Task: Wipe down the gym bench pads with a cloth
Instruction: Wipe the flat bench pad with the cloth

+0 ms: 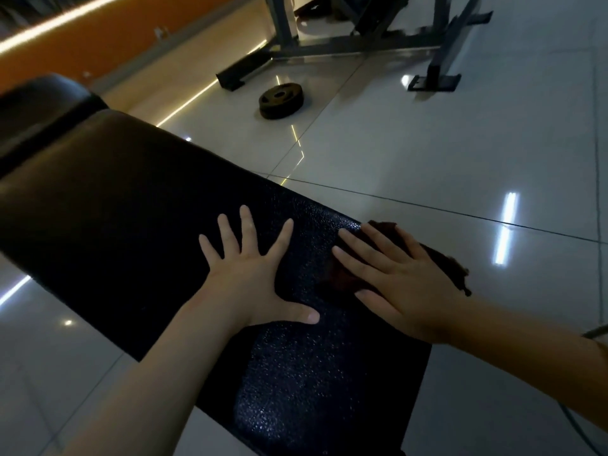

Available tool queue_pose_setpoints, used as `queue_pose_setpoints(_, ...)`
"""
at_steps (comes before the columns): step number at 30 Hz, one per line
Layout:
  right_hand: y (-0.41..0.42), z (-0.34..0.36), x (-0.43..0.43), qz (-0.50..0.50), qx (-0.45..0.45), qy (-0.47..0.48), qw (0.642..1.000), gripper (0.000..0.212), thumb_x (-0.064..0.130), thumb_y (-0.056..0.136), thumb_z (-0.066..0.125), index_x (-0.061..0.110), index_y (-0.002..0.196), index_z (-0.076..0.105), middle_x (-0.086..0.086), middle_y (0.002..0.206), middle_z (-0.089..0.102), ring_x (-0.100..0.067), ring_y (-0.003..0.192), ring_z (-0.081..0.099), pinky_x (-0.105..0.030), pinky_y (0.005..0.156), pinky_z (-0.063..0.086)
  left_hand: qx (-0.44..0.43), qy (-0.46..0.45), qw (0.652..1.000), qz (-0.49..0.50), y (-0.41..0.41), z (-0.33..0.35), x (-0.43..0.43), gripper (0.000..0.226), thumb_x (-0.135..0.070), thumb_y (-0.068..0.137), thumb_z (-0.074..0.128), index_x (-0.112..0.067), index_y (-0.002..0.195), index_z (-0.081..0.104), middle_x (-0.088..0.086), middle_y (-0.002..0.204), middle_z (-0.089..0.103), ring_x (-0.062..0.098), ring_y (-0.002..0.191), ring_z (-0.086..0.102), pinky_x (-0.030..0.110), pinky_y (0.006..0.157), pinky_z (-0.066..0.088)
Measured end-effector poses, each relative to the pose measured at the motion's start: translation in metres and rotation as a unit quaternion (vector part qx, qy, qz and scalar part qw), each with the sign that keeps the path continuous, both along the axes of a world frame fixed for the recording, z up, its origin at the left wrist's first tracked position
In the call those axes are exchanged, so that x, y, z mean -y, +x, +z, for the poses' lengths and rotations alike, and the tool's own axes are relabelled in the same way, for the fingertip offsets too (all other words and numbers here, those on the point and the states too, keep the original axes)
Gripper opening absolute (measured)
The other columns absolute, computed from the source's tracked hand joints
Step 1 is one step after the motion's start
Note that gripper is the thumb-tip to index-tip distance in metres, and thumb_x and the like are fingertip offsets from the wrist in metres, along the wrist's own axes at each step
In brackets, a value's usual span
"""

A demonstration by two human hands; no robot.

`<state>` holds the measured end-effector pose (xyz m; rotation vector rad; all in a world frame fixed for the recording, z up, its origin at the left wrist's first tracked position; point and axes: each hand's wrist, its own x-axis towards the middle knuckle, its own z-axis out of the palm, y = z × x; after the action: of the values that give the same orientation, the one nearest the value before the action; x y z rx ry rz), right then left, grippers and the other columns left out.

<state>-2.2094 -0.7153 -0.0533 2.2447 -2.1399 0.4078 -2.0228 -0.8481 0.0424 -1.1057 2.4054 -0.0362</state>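
Cloth [452,269], dark brown, lay at R edge of bench pad [131,199] w/ right hand [404,284] pressed flat on it, fingers straight & slightly apart. Left hand [250,284] rested flat on pad beside it, fingers spread wide. Weight plate [280,101] lay on floor [427,153] beyond.

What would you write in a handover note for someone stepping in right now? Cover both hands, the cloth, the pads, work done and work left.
Left hand: open, flat on the long pad, fingers spread.
Right hand: open, pressing the dark cloth flat near the pad's right edge.
Done: cannot tell which parts are wiped.
Left: probably the rest of the long pad, then the smaller pad beyond it.
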Motion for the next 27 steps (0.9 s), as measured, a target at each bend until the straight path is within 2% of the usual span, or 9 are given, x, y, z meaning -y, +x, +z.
queue_pose_setpoints(3, 0.009, 0.014, 0.029, 0.008, 0.021, 0.021, 1.000, 0.061, 0.054, 0.097, 0.009, 0.031, 0.154, 0.014, 0.005, 0.162, 0.009, -0.025, 0.149, 0.007, -0.056, 0.114, 0.011, 0.005, 0.001, 1.000, 0.011, -0.005, -0.001, -0.002, 0.139, -0.094, 0.046, 0.052, -0.042, 0.136, -0.041, 0.022, 0.139, -0.050, 0.050, 0.129, -0.041, 0.068, 0.108, -0.015)
queue_pose_setpoints(6, 0.012, 0.026, 0.061, 0.019, 0.039, 0.029, 0.999, 0.070, 0.057, 0.086, -0.002, 0.036, 0.153, -0.003, 0.011, 0.161, -0.011, -0.019, 0.149, -0.011, -0.054, 0.118, 0.003, 0.013, -0.002, 1.000, 0.019, -0.005, -0.001, -0.002, 0.142, -0.095, 0.044, 0.052, -0.039, 0.134, -0.043, 0.022, 0.140, -0.049, 0.049, 0.130, -0.041, 0.067, 0.109, -0.014)
queue_pose_setpoints(8, 0.010, 0.032, 0.075, 0.034, 0.046, 0.034, 0.998, 0.073, 0.057, 0.083, -0.004, 0.037, 0.152, -0.006, 0.013, 0.160, -0.014, -0.017, 0.148, -0.013, -0.052, 0.118, 0.002, 0.019, -0.008, 1.000, 0.024, -0.006, -0.001, -0.002, 0.146, -0.096, 0.042, 0.051, -0.034, 0.137, -0.041, 0.022, 0.142, -0.048, 0.048, 0.131, -0.039, 0.067, 0.110, -0.013)
queue_pose_setpoints(11, 0.007, 0.032, 0.078, 0.055, 0.038, 0.043, 0.997, 0.073, 0.057, 0.083, -0.004, 0.034, 0.153, -0.005, 0.013, 0.161, -0.014, -0.015, 0.148, -0.013, -0.050, 0.118, 0.000, 0.023, -0.014, 0.999, 0.022, -0.007, 0.001, -0.003, 0.146, -0.098, 0.039, 0.045, -0.033, 0.137, -0.042, 0.021, 0.142, -0.047, 0.047, 0.133, -0.038, 0.065, 0.110, -0.012)
queue_pose_setpoints(16, -0.005, 0.022, 0.046, 0.072, 0.014, 0.048, 0.996, 0.070, 0.056, 0.088, -0.004, 0.031, 0.154, -0.006, 0.011, 0.160, -0.014, -0.012, 0.147, -0.016, -0.041, 0.119, -0.009, 0.020, -0.008, 1.000, -0.007, -0.002, 0.002, -0.009, 0.131, -0.099, 0.039, 0.027, -0.042, 0.135, -0.043, 0.017, 0.143, -0.049, 0.045, 0.134, -0.037, 0.064, 0.111, -0.010)
queue_pose_setpoints(21, -0.020, -0.004, -0.016, 0.046, 0.003, 0.018, 0.999, 0.060, 0.049, 0.102, 0.008, 0.022, 0.155, 0.015, 0.002, 0.162, 0.011, -0.021, 0.149, 0.007, -0.046, 0.116, 0.007, 0.032, -0.010, 0.998, -0.049, 0.000, -0.005, -0.024, 0.125, -0.097, 0.049, 0.029, -0.042, 0.134, -0.044, 0.017, 0.141, -0.051, 0.046, 0.132, -0.040, 0.064, 0.111, -0.012)
queue_pose_setpoints(27, -0.022, -0.009, -0.037, 0.039, 0.016, -0.008, 0.999, 0.058, 0.047, 0.102, 0.014, 0.022, 0.154, 0.019, 0.000, 0.161, 0.015, -0.022, 0.149, 0.010, -0.048, 0.115, 0.012, 0.024, -0.010, 0.997, -0.071, -0.002, -0.014, -0.036, 0.129, -0.098, 0.050, 0.033, -0.039, 0.132, -0.046, 0.020, 0.137, -0.054, 0.047, 0.127, -0.045, 0.066, 0.110, -0.015)
